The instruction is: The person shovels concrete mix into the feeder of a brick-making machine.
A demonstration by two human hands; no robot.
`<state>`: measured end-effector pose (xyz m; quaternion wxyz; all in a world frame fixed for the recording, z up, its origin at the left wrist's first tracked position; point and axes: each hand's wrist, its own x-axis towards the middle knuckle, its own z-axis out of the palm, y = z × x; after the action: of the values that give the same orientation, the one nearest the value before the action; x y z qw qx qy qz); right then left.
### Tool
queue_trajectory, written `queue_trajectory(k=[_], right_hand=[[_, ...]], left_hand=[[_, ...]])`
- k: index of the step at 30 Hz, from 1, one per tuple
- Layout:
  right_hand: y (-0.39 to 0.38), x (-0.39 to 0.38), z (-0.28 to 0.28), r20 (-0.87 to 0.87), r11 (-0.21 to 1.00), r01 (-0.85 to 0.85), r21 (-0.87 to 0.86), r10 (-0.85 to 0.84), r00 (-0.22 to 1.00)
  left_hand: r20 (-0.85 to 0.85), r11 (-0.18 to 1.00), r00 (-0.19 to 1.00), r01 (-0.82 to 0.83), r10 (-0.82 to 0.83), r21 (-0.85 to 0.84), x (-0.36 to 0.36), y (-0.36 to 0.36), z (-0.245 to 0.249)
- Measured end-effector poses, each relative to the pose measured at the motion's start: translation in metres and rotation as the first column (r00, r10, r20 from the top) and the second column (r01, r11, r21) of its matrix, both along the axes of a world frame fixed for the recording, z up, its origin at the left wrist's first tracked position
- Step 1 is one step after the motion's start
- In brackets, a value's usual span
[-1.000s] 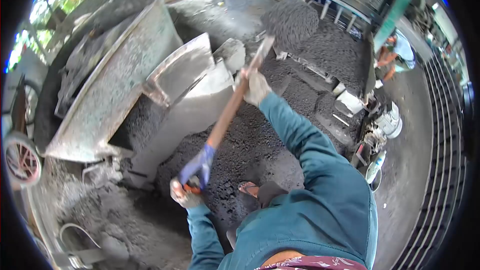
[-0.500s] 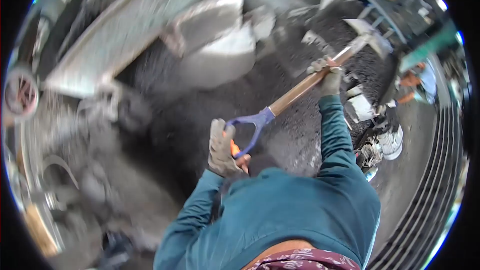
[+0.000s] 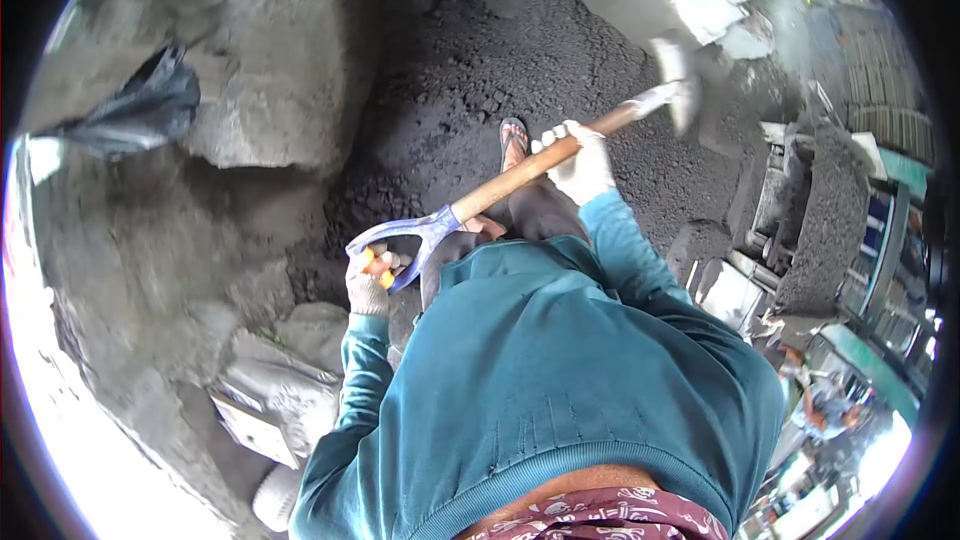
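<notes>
A shovel with a wooden shaft and a blue D-shaped handle slants across the front of my body. My gloved left hand is closed around the orange grip of that handle. Farther up, my gloved right hand wraps the shaft below the metal socket. The pale blade, smeared by motion, hangs at the upper right over dark, crumbly material. One of my feet, in a sandal, stands at the edge of this heap.
A large rough grey block rises on the left, with a black plastic bag on it. To the right stands dusty machinery beside green metal framing. Another person is at the lower right.
The view has swung round to the dark heap and grey block. Both hands have kept their hold on the shovel, which now lies a little flatter across the view.
</notes>
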<state>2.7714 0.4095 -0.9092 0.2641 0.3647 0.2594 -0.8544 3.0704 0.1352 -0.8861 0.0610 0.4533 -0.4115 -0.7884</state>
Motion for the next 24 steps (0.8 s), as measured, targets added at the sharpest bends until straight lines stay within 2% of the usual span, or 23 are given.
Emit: queue_trajectory(k=[1, 3, 5, 7, 8, 9, 11, 12, 15, 18, 21, 22, 24], right_hand=[[-0.020, 0.008, -0.003, 0.136, 0.999, -0.009, 0.040, 0.004, 0.991], [-0.037, 0.020, -0.054, 0.172, 0.989, -0.148, 0.008, 0.144, 0.974], [-0.060, 0.032, -0.096, 0.287, 0.962, -0.240, 0.133, 0.194, 0.938], [-0.072, 0.045, -0.132, 0.273, 0.943, -0.316, 0.106, 0.278, 0.921], [-0.073, 0.051, -0.165, 0.320, 0.931, -0.359, 0.065, 0.321, 0.891], [-0.078, 0.054, -0.169, 0.400, 0.917, -0.381, 0.114, 0.309, 0.863], [-0.083, 0.059, -0.175, 0.399, 0.875, -0.470, 0.119, 0.391, 0.829], [-0.085, 0.058, -0.179, 0.394, 0.886, -0.449, 0.115, 0.374, 0.840], [-0.070, 0.045, -0.171, 0.407, 0.880, -0.467, 0.083, 0.398, 0.822], [-0.052, 0.018, -0.148, 0.403, 0.909, -0.410, 0.074, 0.349, 0.846], [-0.029, -0.002, -0.126, 0.285, 0.882, -0.437, 0.175, 0.380, 0.880], [-0.019, -0.009, -0.135, 0.326, 0.901, -0.397, 0.177, 0.327, 0.887], [0.001, -0.019, -0.129, 0.282, 0.917, -0.353, 0.187, 0.294, 0.913]], left_hand=[[0.028, 1.000, 1.000, -0.006, 0.006, -0.020, 0.015, 0.000, 0.015], [0.004, 0.999, 0.999, -0.047, 0.047, -0.001, 0.030, 0.012, 0.042], [0.026, 0.993, 0.994, -0.111, 0.110, 0.029, 0.032, 0.026, 0.066], [-0.007, 0.985, 0.988, -0.157, 0.157, 0.071, 0.034, 0.040, 0.080], [0.013, 0.986, 0.987, -0.163, 0.162, 0.043, 0.034, 0.045, 0.084], [0.034, 0.985, 0.985, -0.171, 0.170, 0.019, 0.035, 0.053, 0.088], [0.027, 0.983, 0.983, -0.179, 0.181, -0.050, 0.030, 0.061, 0.088], [0.034, 0.981, 0.984, -0.174, 0.177, -0.081, 0.030, 0.065, 0.092], [0.016, 0.980, 0.980, -0.196, 0.197, -0.023, 0.019, 0.073, 0.097], [0.029, 0.990, 0.990, -0.135, 0.136, -0.027, -0.013, 0.067, 0.102], [-0.024, 0.999, 0.999, -0.031, 0.030, -0.027, -0.038, 0.056, 0.089], [-0.026, 0.999, 1.000, 0.008, -0.009, -0.046, -0.045, 0.053, 0.084], [-0.087, 0.997, 0.993, 0.081, -0.082, -0.017, -0.061, 0.050, 0.078]])
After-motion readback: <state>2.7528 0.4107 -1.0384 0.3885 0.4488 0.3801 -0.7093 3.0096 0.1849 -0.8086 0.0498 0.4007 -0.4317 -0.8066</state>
